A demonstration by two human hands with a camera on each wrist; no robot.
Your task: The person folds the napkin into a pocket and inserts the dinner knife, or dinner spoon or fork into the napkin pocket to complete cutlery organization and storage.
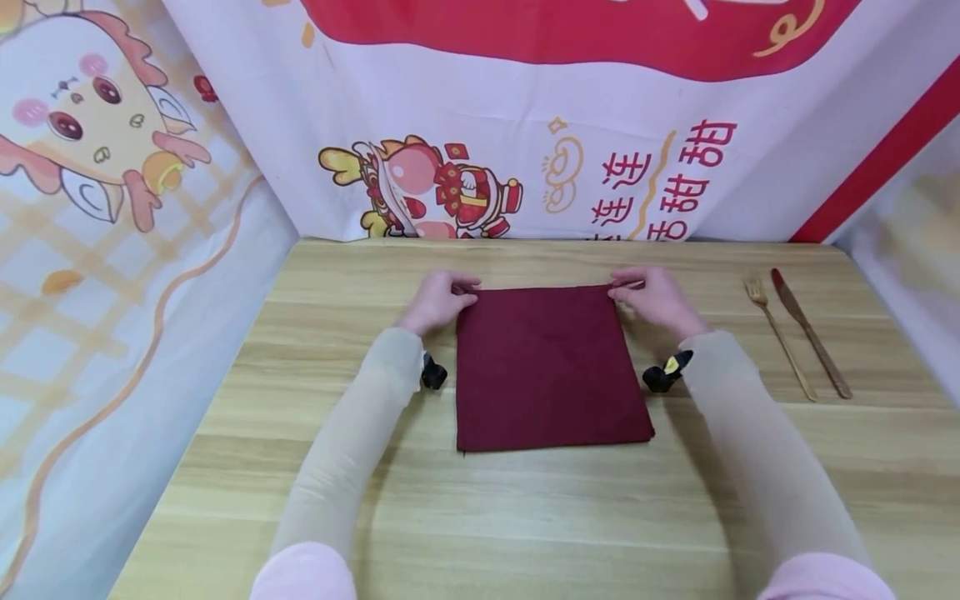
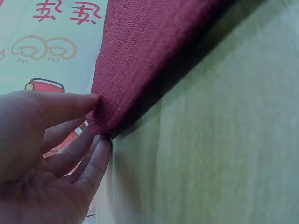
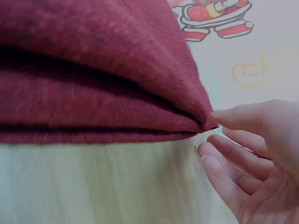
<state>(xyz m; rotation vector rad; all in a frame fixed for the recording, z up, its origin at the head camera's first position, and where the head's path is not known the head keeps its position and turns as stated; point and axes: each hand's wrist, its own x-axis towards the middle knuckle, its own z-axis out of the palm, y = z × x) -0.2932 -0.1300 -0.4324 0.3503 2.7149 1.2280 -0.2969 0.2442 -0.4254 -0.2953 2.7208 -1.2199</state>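
Note:
A dark red cloth napkin [image 1: 551, 371], folded into a square, lies on the wooden table in the head view. At its far left corner my left hand [image 1: 442, 302] pinches the cloth between thumb and fingers; the left wrist view shows the thumb [image 2: 70, 106] on top and fingertips beneath the corner. My right hand [image 1: 654, 298] pinches the far right corner. In the right wrist view several folded layers of the napkin [image 3: 103, 93] gape along the side edge and meet at the corner by the thumb [image 3: 238, 116].
A gold fork [image 1: 780, 337] and a gold knife [image 1: 812, 333] lie side by side on the table [image 1: 600, 517], right of my right hand. A printed white and red cloth [image 1: 480, 100] hangs behind the far table edge, with another printed cloth [image 1: 97, 275] at the left.

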